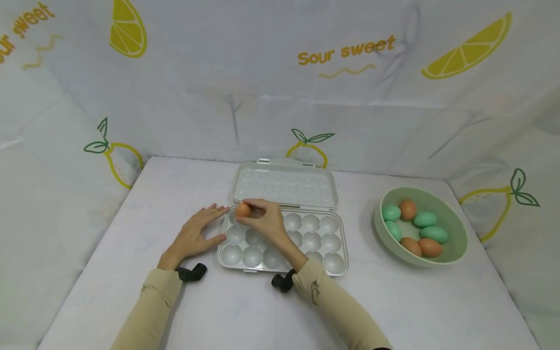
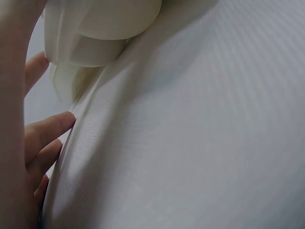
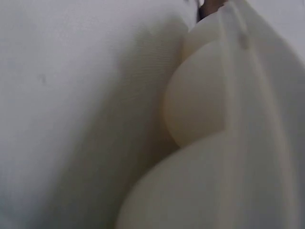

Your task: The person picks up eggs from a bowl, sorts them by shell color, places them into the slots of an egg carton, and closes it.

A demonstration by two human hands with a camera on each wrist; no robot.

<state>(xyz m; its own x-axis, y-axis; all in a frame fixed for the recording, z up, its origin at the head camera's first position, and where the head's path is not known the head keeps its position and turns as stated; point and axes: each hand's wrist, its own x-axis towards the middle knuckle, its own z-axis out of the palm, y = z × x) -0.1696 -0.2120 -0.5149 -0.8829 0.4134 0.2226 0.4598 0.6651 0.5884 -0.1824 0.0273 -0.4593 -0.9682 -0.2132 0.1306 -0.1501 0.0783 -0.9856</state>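
Observation:
A brown egg point(image 1: 243, 210) is pinched between the thumb and fingers of my right hand point(image 1: 268, 224), at the back left cup of the egg tray point(image 1: 311, 241). My left hand point(image 1: 194, 236) lies at the tray's left side with its fingers extended, thumb tip against the rim. The left wrist view shows these fingers point(image 2: 50, 131) beside the pale tray point(image 2: 105, 31). In the right wrist view, the rounded undersides of the tray's cups point(image 3: 200, 95) fill the right part. My right hand hides some cups; the visible ones hold no eggs.
The clear dimpled lid point(image 1: 284, 183) is folded back behind the tray. To the right stands a pale green bowl point(image 1: 459, 238) holding several teal eggs point(image 1: 434, 235) and several brown eggs point(image 1: 430, 248). Lemon-print cloth point(image 1: 218, 73) hangs behind the white tabletop point(image 1: 245, 316).

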